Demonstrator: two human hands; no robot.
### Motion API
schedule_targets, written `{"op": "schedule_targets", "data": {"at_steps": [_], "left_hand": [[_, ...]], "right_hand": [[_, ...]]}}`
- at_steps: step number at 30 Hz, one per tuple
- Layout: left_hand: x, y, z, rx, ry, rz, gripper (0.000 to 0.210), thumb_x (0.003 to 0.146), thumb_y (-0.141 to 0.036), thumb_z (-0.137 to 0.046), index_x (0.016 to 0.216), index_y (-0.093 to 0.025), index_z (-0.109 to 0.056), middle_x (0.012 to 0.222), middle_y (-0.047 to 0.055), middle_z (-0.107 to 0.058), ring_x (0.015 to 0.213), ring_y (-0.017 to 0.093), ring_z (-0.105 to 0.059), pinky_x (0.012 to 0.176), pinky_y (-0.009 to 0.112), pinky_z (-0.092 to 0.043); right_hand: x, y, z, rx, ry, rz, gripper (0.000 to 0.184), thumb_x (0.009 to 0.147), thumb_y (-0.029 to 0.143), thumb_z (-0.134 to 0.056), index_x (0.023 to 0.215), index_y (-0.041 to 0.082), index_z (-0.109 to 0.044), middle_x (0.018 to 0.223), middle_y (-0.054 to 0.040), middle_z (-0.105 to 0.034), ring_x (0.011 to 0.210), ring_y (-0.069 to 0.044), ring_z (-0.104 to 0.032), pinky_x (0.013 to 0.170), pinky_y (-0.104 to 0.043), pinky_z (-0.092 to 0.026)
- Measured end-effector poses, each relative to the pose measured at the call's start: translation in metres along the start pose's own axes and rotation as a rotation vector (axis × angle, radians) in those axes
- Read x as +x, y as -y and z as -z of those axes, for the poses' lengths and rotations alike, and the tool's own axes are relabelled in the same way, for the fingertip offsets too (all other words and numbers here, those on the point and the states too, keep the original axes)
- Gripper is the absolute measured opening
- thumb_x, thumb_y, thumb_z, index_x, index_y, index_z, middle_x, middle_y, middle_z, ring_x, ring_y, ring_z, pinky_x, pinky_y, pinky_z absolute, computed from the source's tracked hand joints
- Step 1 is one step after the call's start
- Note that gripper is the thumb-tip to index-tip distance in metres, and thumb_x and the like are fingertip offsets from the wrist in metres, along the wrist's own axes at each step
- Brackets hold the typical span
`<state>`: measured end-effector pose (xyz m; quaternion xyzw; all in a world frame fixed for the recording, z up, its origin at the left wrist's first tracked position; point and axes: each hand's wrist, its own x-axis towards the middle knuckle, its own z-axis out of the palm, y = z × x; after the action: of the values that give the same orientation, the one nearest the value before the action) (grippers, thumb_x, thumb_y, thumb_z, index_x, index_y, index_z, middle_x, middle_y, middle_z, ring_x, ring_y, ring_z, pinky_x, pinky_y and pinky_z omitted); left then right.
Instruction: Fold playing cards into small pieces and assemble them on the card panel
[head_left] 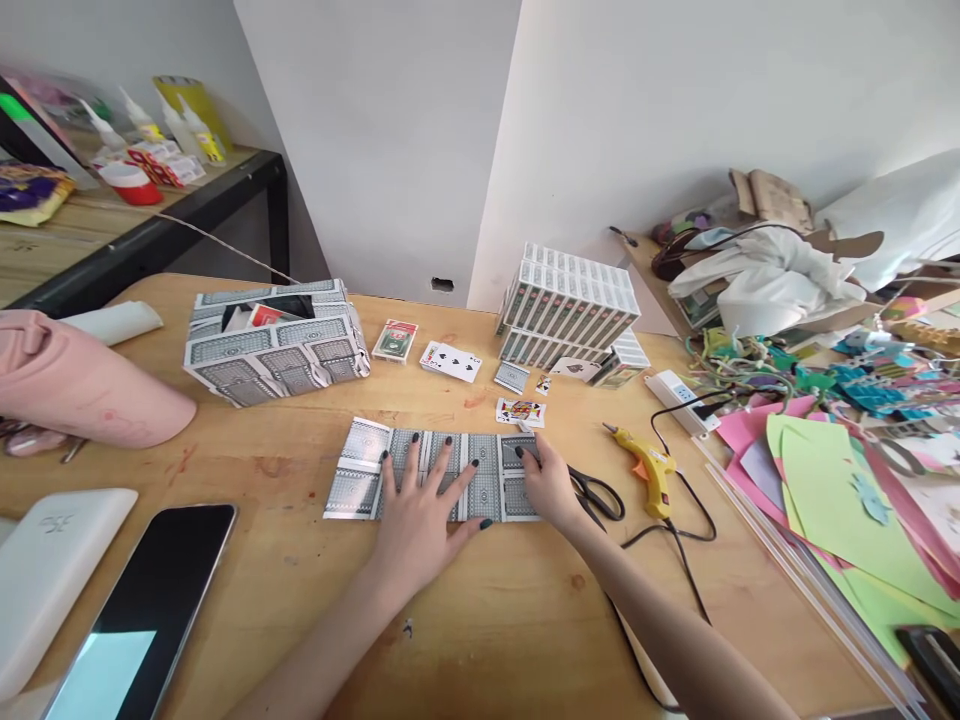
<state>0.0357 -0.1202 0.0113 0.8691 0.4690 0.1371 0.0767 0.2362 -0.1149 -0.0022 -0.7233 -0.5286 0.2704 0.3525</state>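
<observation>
Grey-backed playing cards, set edge to edge, make up a flat card panel [486, 470] on the near middle of the tabletop [300, 580]. The left hand [420, 510] lies across it, fingers spread wide and pressing down; the right hand [553, 485] bends over its right end, fingers curled in, though whether they pinch an edge I cannot tell.

The panel looks largely assembled: paired cards at both ends, upright ones between. Its right end seems the part being worked on. Beyond it, a face card [529, 413], a face-down card [512, 377] and a face-up card pile [454, 362] lie loose, not joined to anything. At the back left, a card-covered box [277, 350] appears nearly finished, while a stack of card packs [570, 295] stands at the back right. A yellow glue gun [652, 468] lies on its side to the right.

The left hand covers some of the panel's seams, and any glue or tape there cannot be made out. The black-handled scissors [604, 495] have their blades out of sight; the red-and-white contents of the box are unclear.
</observation>
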Motion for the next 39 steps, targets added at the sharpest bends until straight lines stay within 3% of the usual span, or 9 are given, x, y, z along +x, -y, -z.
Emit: {"op": "schedule_targets", "data": {"at_steps": [12, 24, 31, 35, 39], "left_hand": [[0.001, 0.0, 0.0, -0.02, -0.004, 0.004, 0.052, 0.078, -0.058, -0.042, 0.124, -0.036, -0.047, 0.139, 0.002, -0.037, 0.129, 0.04, -0.022, 0.099, 0.065, -0.011], [0.001, 0.001, -0.001, 0.01, -0.009, 0.003, 0.051, 0.076, -0.055, -0.049, 0.124, -0.037, -0.048, 0.139, 0.002, -0.038, 0.128, 0.04, -0.024, 0.099, 0.064, -0.011], [-0.001, 0.001, -0.003, -0.008, 0.002, -0.013, 0.052, 0.076, -0.051, -0.05, 0.125, -0.035, -0.046, 0.14, 0.002, -0.036, 0.129, 0.039, -0.024, 0.101, 0.062, -0.014], [-0.001, -0.003, -0.006, 0.004, 0.019, -0.015, 0.051, 0.078, -0.045, -0.05, 0.127, -0.031, -0.045, 0.14, 0.004, -0.037, 0.129, 0.038, -0.025, 0.102, 0.06, -0.016], [-0.004, -0.006, -0.009, -0.035, 0.014, -0.042, 0.046, 0.08, -0.039, -0.05, 0.124, -0.026, -0.049, 0.137, 0.006, -0.04, 0.127, 0.035, -0.031, 0.103, 0.057, -0.022]], "right_hand": [[0.0, -0.005, -0.003, 0.05, 0.026, -0.023, 0.027, 0.079, 0.022, -0.04, 0.1, 0.017, -0.056, 0.095, -0.0071, -0.065, 0.088, -0.021, -0.059, 0.08, -0.033, -0.044], [-0.002, 0.033, -0.005, -0.318, 0.087, -0.167, 0.038, 0.082, 0.015, -0.035, 0.117, 0.014, -0.047, 0.095, -0.0128, -0.064, 0.091, -0.023, -0.06, 0.075, -0.029, -0.042], [-0.003, 0.028, -0.022, -0.094, -0.081, -0.099, 0.023, 0.077, 0.015, -0.037, 0.096, 0.016, -0.05, 0.094, -0.0135, -0.058, 0.092, -0.026, -0.054, 0.079, -0.039, -0.043], [-0.004, 0.031, -0.035, 0.11, -0.112, -0.052, 0.028, 0.075, 0.015, -0.04, 0.1, 0.019, -0.049, 0.102, -0.0108, -0.057, 0.1, -0.024, -0.051, 0.089, -0.041, -0.04], [-0.006, 0.041, -0.037, 0.257, -0.06, -0.136, 0.037, 0.076, 0.019, -0.039, 0.112, 0.018, -0.049, 0.116, -0.0103, -0.056, 0.11, -0.022, -0.049, 0.094, -0.039, -0.039]]}}
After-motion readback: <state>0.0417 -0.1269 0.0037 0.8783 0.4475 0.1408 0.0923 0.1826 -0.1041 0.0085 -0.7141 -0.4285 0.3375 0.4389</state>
